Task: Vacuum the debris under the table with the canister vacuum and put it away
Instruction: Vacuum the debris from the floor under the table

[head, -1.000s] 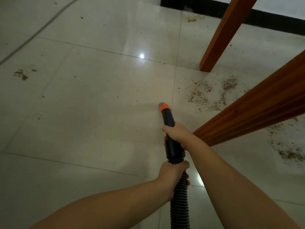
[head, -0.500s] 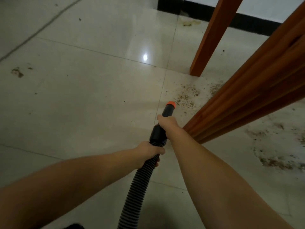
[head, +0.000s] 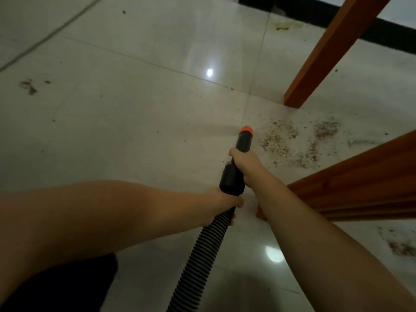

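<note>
Canister body out of frame; only the ribbed black hose [head: 198, 262] visible, cut off at the bottom edge. Table top unseen: just one slanted wooden leg [head: 326, 50] running off the top edge and a wooden rail [head: 360, 188] cut by the right edge. Small orange-brown shape beside the right forearm, under the rail, too partial to identify. Dark mass at lower left, cropped and too dim to make out.

Black nozzle tube [head: 243, 145] with orange tip [head: 246, 129], pointing away over the pale tiled floor [head: 135, 120]; contact between tip and tile not discernible. Right hand [head: 244, 163] curled round the tube behind the tip, fingers hidden on the far side. Left hand [head: 221, 201] wrapped round the hose just below the wider black cuff [head: 231, 181], fingertips partly concealed beneath the ribs.

Brown debris [head: 290, 140] scattered on the tile just right of the tip, between leg and rail, part of it hidden behind the rail. More specks [head: 403, 248] at far right, cropped. Smudge [head: 28, 86] well apart at left. Two bright reflections on the tile.
</note>
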{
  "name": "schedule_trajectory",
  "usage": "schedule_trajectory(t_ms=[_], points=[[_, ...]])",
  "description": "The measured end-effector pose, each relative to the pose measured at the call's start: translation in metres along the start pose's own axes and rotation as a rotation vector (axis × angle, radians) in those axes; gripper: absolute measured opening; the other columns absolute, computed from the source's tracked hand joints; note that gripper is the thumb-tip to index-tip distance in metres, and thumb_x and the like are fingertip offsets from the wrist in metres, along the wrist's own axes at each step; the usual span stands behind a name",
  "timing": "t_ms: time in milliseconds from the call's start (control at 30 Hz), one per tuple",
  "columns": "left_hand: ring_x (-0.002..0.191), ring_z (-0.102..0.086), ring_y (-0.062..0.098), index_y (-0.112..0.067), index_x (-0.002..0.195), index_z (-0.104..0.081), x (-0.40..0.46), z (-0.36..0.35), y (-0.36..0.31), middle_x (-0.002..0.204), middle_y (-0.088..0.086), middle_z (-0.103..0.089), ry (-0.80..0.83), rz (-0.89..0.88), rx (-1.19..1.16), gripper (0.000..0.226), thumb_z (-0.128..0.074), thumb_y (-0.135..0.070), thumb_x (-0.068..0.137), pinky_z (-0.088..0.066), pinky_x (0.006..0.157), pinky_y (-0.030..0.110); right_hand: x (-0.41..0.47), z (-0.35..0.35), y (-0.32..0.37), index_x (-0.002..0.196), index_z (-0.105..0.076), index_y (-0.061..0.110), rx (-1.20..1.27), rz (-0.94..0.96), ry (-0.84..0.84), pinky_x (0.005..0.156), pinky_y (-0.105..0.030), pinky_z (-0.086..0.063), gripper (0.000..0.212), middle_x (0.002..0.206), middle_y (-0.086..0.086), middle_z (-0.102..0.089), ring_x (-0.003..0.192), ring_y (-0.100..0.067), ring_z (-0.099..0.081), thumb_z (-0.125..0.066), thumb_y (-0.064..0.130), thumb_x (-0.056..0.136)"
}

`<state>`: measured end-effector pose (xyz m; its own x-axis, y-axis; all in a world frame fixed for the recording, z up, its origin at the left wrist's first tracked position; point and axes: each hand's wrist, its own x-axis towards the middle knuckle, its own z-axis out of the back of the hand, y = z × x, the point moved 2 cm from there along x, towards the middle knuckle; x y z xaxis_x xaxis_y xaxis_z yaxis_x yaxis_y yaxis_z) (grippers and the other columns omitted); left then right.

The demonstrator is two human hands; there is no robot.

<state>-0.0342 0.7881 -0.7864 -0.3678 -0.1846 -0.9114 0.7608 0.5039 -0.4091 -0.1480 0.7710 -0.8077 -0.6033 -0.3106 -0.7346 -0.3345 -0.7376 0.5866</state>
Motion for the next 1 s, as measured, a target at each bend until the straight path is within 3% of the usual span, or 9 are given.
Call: schedule_trajectory(t_ms=[133, 367, 467, 567, 733, 867, 1000], points=[[0.053, -0.054, 0.021, -0.005, 0.099, -0.054, -0.001, 0.032, -0.024, 0.071, 0.012, -0.055, 0.007, -0.044, 0.061, 0.018, -0.065, -0.012, 0.087, -0.048, 0.044, 0.029, 0.001, -0.009, 0.028, 0.128, -0.046, 0.005, 0.138, -0.029, -0.003, 0.087, -0.048, -0.055, 0.048, 0.117, -0.019, -0.061, 0.1, -0.036, -0.063, -0.06, 0.025, 0.086], [0.054, -0.058, 0.021, -0.006, 0.09, -0.054, -0.007, 0.053, -0.059, 0.068, 0.01, -0.057, 0.261, 0.007, 0.304, 0.016, -0.065, -0.018, 0.088, -0.054, 0.057, 0.034, 0.005, 0.008, 0.035, 0.12, -0.045, 0.007, 0.365, -0.154, -0.094, 0.093, -0.053, -0.052, 0.04, 0.116, -0.02, -0.06, 0.104, -0.04, -0.062, -0.06, 0.026, 0.088], [0.054, -0.059, 0.02, -0.006, 0.086, -0.054, -0.002, 0.065, -0.051, 0.067, 0.009, -0.058, 0.378, 0.078, 0.418, 0.017, -0.064, -0.019, 0.089, -0.053, 0.058, 0.033, -0.001, -0.001, 0.016, 0.122, -0.046, 0.007, 0.406, -0.19, -0.18, 0.088, -0.05, -0.054, 0.045, 0.112, -0.018, -0.061, 0.097, -0.037, -0.063, -0.059, 0.03, 0.086], [0.055, -0.059, 0.02, -0.006, 0.082, -0.055, 0.003, 0.075, -0.044, 0.065, 0.009, -0.058, 0.422, 0.133, 0.525, 0.018, -0.063, -0.019, 0.09, -0.053, 0.059, 0.033, -0.01, -0.01, 0.001, 0.118, -0.045, 0.01, 0.455, -0.239, -0.25, 0.077, -0.041, -0.052, 0.035, 0.103, -0.012, -0.058, 0.085, -0.028, -0.058, -0.056, 0.028, 0.09], [0.056, -0.06, 0.021, -0.005, 0.082, -0.056, 0.007, 0.081, -0.049, 0.066, 0.01, -0.059, 0.44, 0.137, 0.577, 0.02, -0.064, -0.021, 0.089, -0.055, 0.061, 0.034, -0.017, -0.014, 0.003, 0.127, -0.046, 0.009, 0.589, -0.256, -0.329, 0.091, -0.051, -0.053, 0.045, 0.118, -0.017, -0.062, 0.104, -0.036, -0.061, -0.059, 0.026, 0.087], [0.057, -0.06, 0.022, -0.005, 0.082, -0.056, 0.013, 0.086, -0.042, 0.066, 0.01, -0.059, 0.47, 0.122, 0.587, 0.019, -0.065, -0.02, 0.089, -0.055, 0.064, 0.036, -0.019, -0.018, -0.003, 0.121, -0.045, 0.01, 0.651, -0.244, -0.36, 0.092, -0.05, -0.052, 0.037, 0.116, -0.017, -0.063, 0.101, -0.034, -0.062, -0.058, 0.024, 0.089], [0.055, -0.061, 0.02, -0.005, 0.084, -0.056, 0.009, 0.092, -0.032, 0.064, 0.009, -0.061, 0.52, 0.103, 0.647, 0.018, -0.066, -0.02, 0.087, -0.055, 0.061, 0.034, -0.034, -0.023, -0.02, 0.133, -0.041, 0.007, 0.685, -0.268, -0.458, 0.093, -0.048, -0.051, 0.05, 0.124, -0.017, -0.06, 0.108, -0.036, -0.059, -0.057, 0.024, 0.089]])
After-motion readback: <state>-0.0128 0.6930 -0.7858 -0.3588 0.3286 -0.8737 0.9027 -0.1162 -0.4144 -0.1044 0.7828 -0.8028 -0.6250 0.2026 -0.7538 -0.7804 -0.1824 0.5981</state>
